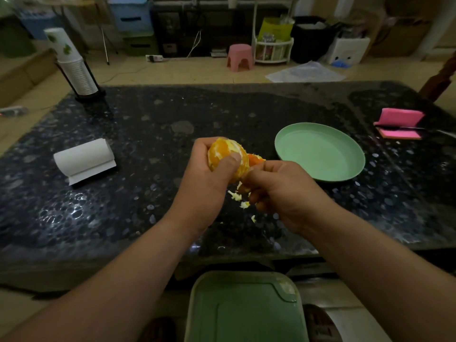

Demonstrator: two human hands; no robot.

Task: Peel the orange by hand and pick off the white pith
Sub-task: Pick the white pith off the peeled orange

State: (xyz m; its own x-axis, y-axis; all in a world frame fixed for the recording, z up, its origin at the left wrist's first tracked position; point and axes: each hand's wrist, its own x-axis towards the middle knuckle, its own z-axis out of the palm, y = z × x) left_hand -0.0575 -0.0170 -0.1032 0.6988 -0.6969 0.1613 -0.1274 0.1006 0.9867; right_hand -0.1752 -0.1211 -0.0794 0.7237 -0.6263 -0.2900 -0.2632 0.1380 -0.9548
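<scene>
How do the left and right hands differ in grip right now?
The left hand wraps the orange, thumb across its peeled face; the right hand pinches a strip of peel at the orange's right side. The left hand sits higher in view than the right. Both hover above the table, over loose pith bits.

Plate (320, 166) right of orange (222, 154), roll (84, 159) left

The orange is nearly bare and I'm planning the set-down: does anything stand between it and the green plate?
Nothing visible does. The orange, gripped by the left hand, is just left of the green plate, with only dark tabletop between. The right hand pinches leftover peel on that side.
</scene>
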